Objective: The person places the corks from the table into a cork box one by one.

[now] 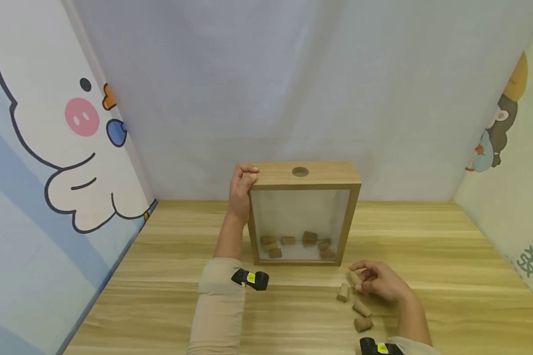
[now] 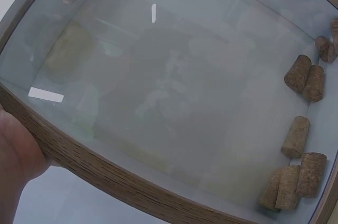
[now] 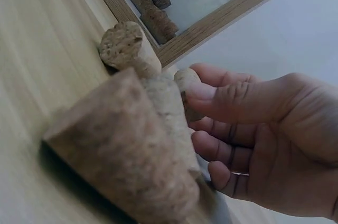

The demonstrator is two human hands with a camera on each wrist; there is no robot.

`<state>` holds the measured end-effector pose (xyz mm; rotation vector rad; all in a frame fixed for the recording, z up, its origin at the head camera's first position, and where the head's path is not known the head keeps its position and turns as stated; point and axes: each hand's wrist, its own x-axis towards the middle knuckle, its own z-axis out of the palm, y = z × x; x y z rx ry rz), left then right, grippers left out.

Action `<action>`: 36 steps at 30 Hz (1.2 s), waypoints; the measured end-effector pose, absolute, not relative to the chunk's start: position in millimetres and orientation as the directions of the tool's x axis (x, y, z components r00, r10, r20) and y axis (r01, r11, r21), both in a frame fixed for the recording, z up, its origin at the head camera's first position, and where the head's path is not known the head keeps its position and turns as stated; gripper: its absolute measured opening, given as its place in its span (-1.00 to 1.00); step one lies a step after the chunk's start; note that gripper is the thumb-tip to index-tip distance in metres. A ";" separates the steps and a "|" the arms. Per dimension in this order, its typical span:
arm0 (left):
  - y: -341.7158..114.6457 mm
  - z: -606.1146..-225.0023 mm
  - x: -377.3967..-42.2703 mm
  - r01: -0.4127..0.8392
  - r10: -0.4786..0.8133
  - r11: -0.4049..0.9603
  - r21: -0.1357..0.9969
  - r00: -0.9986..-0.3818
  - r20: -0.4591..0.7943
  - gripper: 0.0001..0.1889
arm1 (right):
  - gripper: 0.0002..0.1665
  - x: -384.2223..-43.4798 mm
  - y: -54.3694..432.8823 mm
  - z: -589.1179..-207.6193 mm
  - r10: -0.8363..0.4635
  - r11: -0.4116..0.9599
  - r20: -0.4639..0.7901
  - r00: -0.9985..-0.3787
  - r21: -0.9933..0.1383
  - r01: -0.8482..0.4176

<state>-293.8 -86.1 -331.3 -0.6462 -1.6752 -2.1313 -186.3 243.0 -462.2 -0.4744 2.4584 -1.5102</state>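
Note:
A wooden shadow box (image 1: 355, 217) with a clear front stands upright on the table, a round hole (image 1: 300, 171) in its top. Several corks (image 2: 296, 137) lie inside along its bottom. My left hand (image 1: 241, 192) grips the box's upper left corner, fingers over the top edge and palm along the side. Near the lower right corner, my right hand (image 1: 384, 282) pinches a cork (image 3: 186, 82) between thumb and fingertips. Three loose corks lie beside that hand: one upright-looking cork (image 1: 343, 292), a slanted cork (image 1: 361, 309) and a nearer cork (image 1: 363, 324).
The wood-grain table (image 1: 160, 296) reaches back to a pale grey curtain (image 1: 231, 88). Cartoon-printed panels stand on both sides, with a white character (image 1: 40, 98) at left. Each forearm carries a black wrist camera (image 1: 261, 280).

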 end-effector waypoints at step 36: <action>-84.2 -332.5 -294.1 0.552 -0.032 -0.217 0.805 -0.829 0.559 -0.88 | -0.50 -191.6 186.8 -348.9 -0.169 0.179 0.662 -0.730 -0.708 -0.683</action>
